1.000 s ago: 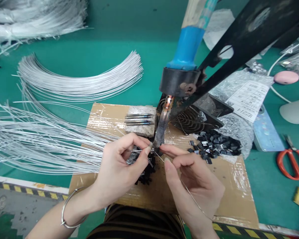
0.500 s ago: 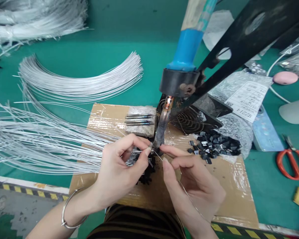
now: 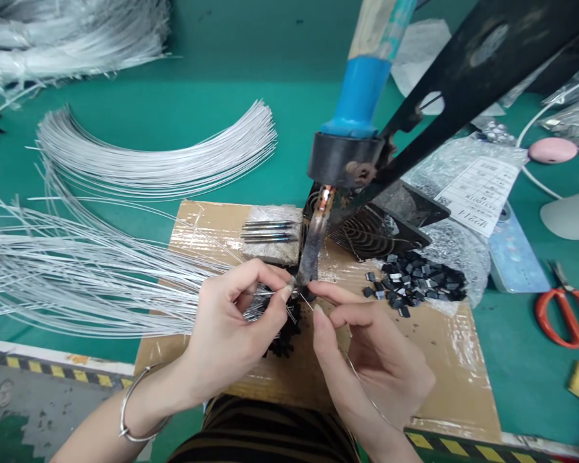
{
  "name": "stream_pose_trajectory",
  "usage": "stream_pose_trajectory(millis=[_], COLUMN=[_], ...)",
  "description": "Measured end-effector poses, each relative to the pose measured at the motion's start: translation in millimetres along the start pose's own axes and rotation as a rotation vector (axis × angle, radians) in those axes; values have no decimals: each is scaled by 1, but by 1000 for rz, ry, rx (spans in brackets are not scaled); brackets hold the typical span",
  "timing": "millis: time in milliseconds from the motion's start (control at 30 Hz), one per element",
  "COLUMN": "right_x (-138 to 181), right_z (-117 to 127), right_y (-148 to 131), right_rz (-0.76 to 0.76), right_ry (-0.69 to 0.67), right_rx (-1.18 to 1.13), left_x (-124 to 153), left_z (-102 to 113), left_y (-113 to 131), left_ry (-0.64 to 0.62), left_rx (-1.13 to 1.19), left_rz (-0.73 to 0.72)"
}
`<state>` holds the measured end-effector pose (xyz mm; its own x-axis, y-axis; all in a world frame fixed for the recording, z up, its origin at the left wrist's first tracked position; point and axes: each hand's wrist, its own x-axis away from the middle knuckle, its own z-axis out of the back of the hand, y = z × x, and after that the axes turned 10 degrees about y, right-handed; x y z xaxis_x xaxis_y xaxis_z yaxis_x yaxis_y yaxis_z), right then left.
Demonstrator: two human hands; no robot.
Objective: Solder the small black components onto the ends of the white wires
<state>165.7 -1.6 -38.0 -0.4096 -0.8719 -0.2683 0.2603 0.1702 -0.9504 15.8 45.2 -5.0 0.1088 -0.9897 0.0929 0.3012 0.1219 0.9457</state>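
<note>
My left hand (image 3: pixel 236 328) is closed in a pinch at the tip of a soldering iron (image 3: pixel 313 247), on what looks like the end of a thin white wire; a tiny piece at the fingertips is too small to name. Opposite it, my right hand (image 3: pixel 371 360) pinches a strand of solder wire (image 3: pixel 307 302), whose end points at the same spot under the iron. The strand's tail curves down across the right palm. Below the fingertips, partly covered by my left hand, lies a dark heap of small black parts (image 3: pixel 282 341) with wire ends over it.
Loose white wires (image 3: pixel 101 276) spread at left, below a neat bundle (image 3: pixel 164 157). A black bracket (image 3: pixel 444 96) holds the iron above a fan (image 3: pixel 371 235). Small black connectors (image 3: pixel 415 283) lie on the cardboard (image 3: pixel 444 366). Dark metal rods (image 3: pixel 269 231) rest on a block; red-handled scissors (image 3: pixel 562 318) lie right.
My right hand has shifted very slightly left with the solder wire. The iron and its bracket appear a touch further left. My left hand stays nearly still.
</note>
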Motion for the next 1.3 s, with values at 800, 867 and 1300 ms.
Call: stream_pose_trajectory(millis=[800, 867, 1300], right_x=[0, 0, 0], right_z=[2, 2, 2], right_y=[5, 4, 3], right_rz=[85, 85, 100], right_ry=[-10, -9, -31], right_rx=[12, 21, 39], left_x=[0, 1, 1], left_z=[-1, -1, 0], left_y=[0, 1, 1], left_ry=[11, 19, 9], left_rx=[-27, -31, -25], left_rz=[-38, -42, -72])
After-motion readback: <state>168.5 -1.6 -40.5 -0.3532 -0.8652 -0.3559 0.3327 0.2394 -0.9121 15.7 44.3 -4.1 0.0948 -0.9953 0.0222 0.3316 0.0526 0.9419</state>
